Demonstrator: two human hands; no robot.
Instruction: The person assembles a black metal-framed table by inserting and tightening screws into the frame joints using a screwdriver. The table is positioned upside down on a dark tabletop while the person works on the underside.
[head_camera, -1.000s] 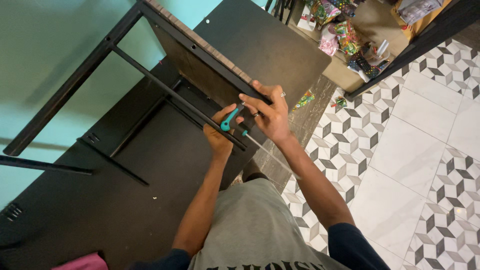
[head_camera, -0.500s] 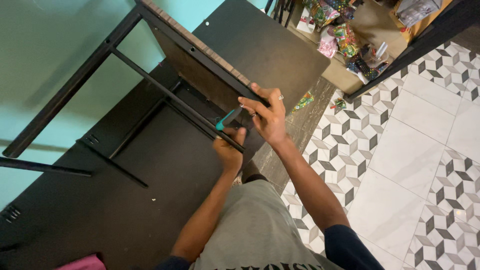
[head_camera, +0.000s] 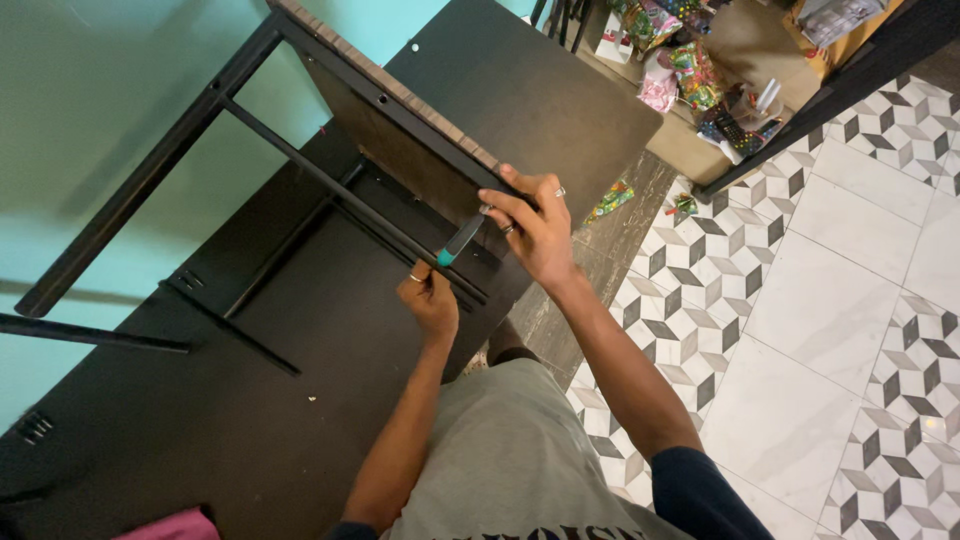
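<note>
Screwdriver (head_camera: 458, 243) gripped in left hand (head_camera: 430, 298), right hand (head_camera: 538, 228) on panel (head_camera: 420, 120)

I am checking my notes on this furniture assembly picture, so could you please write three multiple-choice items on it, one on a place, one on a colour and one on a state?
1. Where does the right hand rest?
A. on the edge of the dark wooden panel
B. on the tiled floor
C. on the pink cloth

2. What colour is the band on the screwdriver handle?
A. red
B. teal
C. yellow

3. How does the left hand stand?
A. flat and open on the floor
B. closed by the black metal bar
C. out of view

Answers: 1 A, its fingers curl over the panel's edge; 2 B, a teal band shows near the grey handle's end; 3 B, its fingers are curled beside the bar.
</note>
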